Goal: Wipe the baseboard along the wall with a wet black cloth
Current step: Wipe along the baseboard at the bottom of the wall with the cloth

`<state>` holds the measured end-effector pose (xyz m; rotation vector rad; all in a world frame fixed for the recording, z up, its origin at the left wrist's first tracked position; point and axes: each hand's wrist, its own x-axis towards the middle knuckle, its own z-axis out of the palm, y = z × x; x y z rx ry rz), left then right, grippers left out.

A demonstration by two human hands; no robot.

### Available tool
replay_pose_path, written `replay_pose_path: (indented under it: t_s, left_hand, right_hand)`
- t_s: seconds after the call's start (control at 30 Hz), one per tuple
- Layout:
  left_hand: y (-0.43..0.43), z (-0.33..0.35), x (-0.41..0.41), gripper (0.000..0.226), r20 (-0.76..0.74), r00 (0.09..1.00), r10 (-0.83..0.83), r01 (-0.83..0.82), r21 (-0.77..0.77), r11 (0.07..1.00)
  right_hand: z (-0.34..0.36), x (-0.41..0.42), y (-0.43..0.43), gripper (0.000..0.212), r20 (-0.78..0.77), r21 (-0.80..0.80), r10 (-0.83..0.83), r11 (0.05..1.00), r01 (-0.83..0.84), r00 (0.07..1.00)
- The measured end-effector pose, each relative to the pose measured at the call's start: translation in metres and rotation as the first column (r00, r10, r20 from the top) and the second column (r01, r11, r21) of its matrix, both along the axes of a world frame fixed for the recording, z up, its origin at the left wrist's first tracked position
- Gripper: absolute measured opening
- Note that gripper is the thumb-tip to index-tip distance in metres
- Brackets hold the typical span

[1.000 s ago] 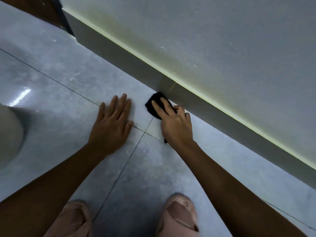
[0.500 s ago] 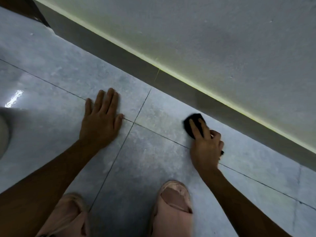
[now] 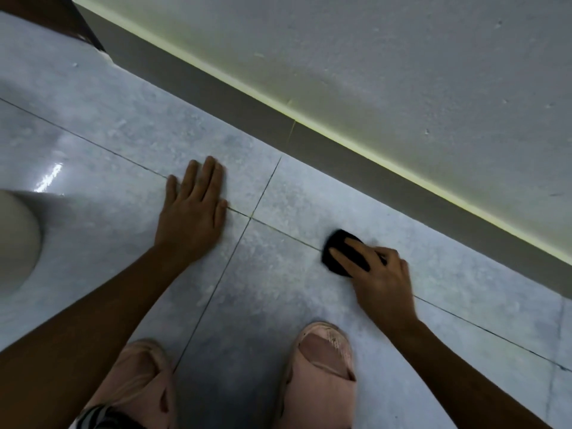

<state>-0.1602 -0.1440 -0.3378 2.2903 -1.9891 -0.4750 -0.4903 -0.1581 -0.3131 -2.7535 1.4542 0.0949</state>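
The grey baseboard [image 3: 340, 164] runs diagonally under the pale wall [image 3: 402, 72], with a yellowish line along its top edge. My right hand [image 3: 382, 280] holds the black cloth [image 3: 335, 243] down on the floor tile, a short way in front of the baseboard and not touching it. Two fingers lie stretched over the cloth and the others are curled at its edge. Most of the cloth is hidden under the hand. My left hand [image 3: 193, 212] lies flat on the tile floor with its fingers straight, bearing my weight.
Pink slippers [image 3: 318, 373] [image 3: 136, 382] stand on the glossy grey tiles at the bottom. A beige rounded object [image 3: 15, 243] sits at the left edge. A dark door frame [image 3: 62, 17] ends the baseboard at the top left.
My right hand has drawn the cloth off the baseboard and out to the right over the floor tile. The left hand has stayed planted; the view has shifted right.
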Motion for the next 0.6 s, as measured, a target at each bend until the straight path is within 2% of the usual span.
replay_pose_path:
  t_s: [0.07, 0.13, 0.2, 0.23, 0.27, 0.3, 0.33, 0.37, 0.43, 0.5, 0.53, 0.6]
  left_hand:
    - [-0.001, 0.005, -0.003, 0.061, -0.015, 1.0, 0.022, -0.022, 0.016, 1.0]
    - [-0.004, 0.019, -0.01, 0.059, -0.039, 0.997, 0.07, -0.067, 0.062, 0.996]
    - [-0.007, 0.042, -0.022, 0.057, -0.138, 0.983, 0.119, -0.11, 0.073, 0.991]
    - [-0.008, 0.058, -0.031, 0.055, -0.244, 0.955, 0.167, -0.151, 0.084, 0.985]
    - [-0.011, 0.078, -0.038, 0.053, -0.382, 0.89, 0.249, -0.213, 0.133, 0.968]
    - [-0.015, 0.099, -0.045, 0.054, -0.528, 0.776, 0.344, -0.263, 0.225, 0.938]
    - [-0.021, 0.118, -0.05, 0.055, -0.661, 0.615, 0.431, -0.27, 0.338, 0.902]
    - [-0.025, 0.14, -0.053, 0.056, -0.749, 0.453, 0.483, -0.239, 0.42, 0.875]
    - [-0.032, 0.18, -0.05, 0.055, -0.827, 0.239, 0.509, -0.194, 0.473, 0.859]
    - [-0.036, 0.22, -0.037, 0.044, -0.87, 0.12, 0.479, -0.273, 0.435, 0.858]
    - [-0.035, 0.241, -0.029, 0.039, -0.888, 0.093, 0.45, -0.329, 0.399, 0.856]
    - [-0.029, 0.285, -0.016, 0.031, -0.922, 0.101, 0.373, -0.412, 0.303, 0.859]
  right_hand:
    - [0.011, -0.008, -0.004, 0.057, -0.028, 0.074, -0.048, 0.996, 0.05, 0.998]
    - [0.026, 0.009, -0.016, 0.056, -0.004, 0.209, -0.187, 0.96, 0.184, 0.982]
    - [0.043, 0.033, -0.029, 0.051, 0.126, 0.366, -0.351, 0.886, 0.285, 0.928]
    - [0.056, 0.047, -0.035, 0.05, 0.214, 0.45, -0.407, 0.848, 0.281, 0.888]
    - [0.073, 0.062, -0.041, 0.05, 0.292, 0.496, -0.42, 0.835, 0.239, 0.859]
    - [0.092, 0.078, -0.046, 0.051, 0.36, 0.504, -0.389, 0.846, 0.175, 0.848]
    - [0.109, 0.094, -0.051, 0.052, 0.413, 0.497, -0.342, 0.861, 0.106, 0.844]
    - [0.129, 0.11, -0.054, 0.054, 0.467, 0.479, -0.288, 0.877, 0.034, 0.836]
    - [0.168, 0.133, -0.056, 0.055, 0.558, 0.423, -0.195, 0.903, -0.075, 0.807]
    - [0.206, 0.147, -0.058, 0.06, 0.617, 0.369, -0.131, 0.919, -0.138, 0.776]
    - [0.228, 0.151, -0.059, 0.065, 0.625, 0.367, -0.116, 0.916, -0.16, 0.772]
    - [0.268, 0.154, -0.061, 0.077, 0.557, 0.408, -0.103, 0.898, -0.163, 0.824]
